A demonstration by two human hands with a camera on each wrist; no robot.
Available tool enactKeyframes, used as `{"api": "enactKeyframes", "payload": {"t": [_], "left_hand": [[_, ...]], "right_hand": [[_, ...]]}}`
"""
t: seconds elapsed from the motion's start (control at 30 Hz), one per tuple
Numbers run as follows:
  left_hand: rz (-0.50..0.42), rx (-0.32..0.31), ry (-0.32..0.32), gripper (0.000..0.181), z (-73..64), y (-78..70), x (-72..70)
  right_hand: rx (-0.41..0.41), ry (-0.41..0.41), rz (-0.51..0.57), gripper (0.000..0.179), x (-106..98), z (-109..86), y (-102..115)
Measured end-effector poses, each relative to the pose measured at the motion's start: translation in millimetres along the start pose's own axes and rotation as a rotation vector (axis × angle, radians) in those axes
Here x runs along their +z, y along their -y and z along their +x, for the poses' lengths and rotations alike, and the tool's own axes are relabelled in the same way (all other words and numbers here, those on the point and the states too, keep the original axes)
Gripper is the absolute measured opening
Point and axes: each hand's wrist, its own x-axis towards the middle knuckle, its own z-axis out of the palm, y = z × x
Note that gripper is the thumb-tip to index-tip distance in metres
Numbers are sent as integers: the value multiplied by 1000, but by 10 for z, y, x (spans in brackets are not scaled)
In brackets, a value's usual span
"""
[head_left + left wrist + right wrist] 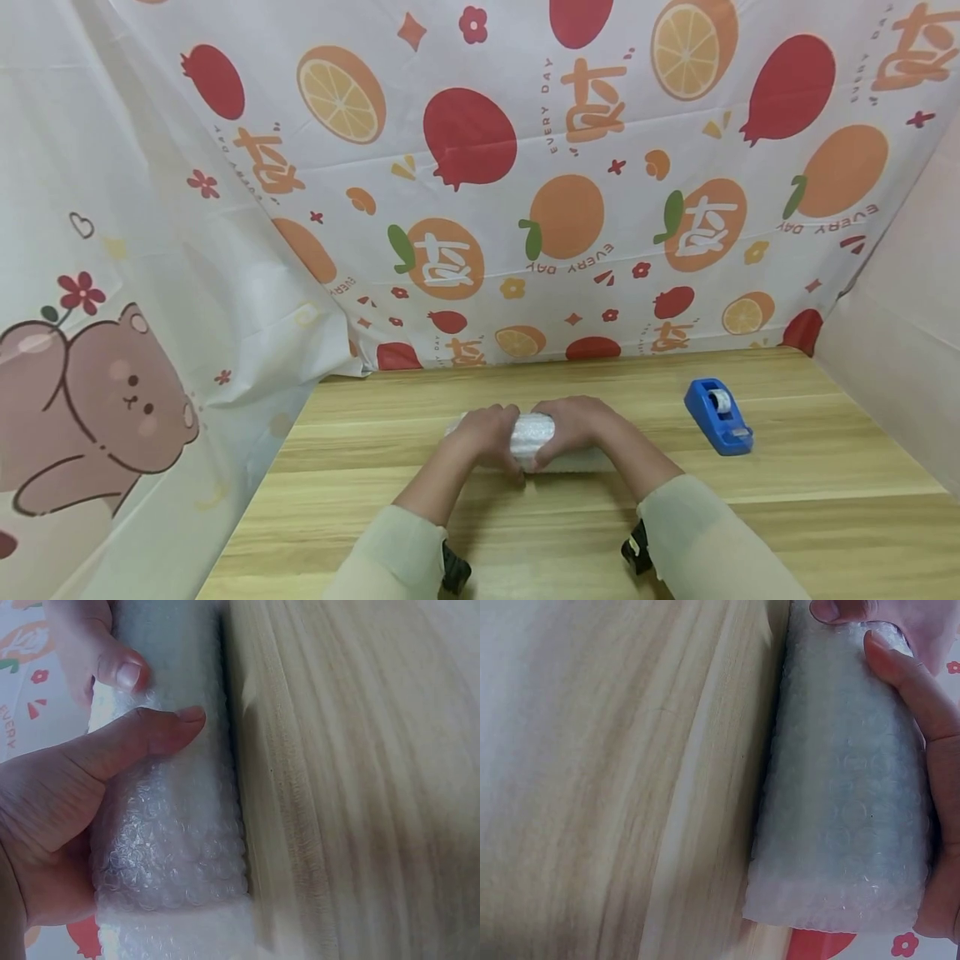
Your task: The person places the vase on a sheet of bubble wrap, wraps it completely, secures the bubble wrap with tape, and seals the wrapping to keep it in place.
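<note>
Bubble-wrap bundle (532, 430), long axis left to right, gripped by left hand (491, 435) and right hand (574, 425) side by side near its middle.

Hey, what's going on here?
A person's left hand and right hand are gripping a cylindrical bundle of clear bubble wrap, close together near its middle, at a light wood-grain table. I can't tell whether anything is inside. A blue tape dispenser sits on the table off to the person's right, untouched.
</note>
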Motion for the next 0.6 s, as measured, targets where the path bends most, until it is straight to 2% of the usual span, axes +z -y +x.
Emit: {"api": "enactKeyframes", "payload": {"t": [0.23, 0.43, 0.6], "left_hand": [[-13, -9, 13, 85, 2, -10, -20], [123, 23, -71, 98, -14, -46, 50], [275, 17, -130, 106, -79, -162, 103]], "right_hand": [[8, 8, 11, 74, -17, 12, 2], [19, 7, -8, 73, 2, 27, -11], [50, 1, -5, 66, -4, 27, -18]]}}
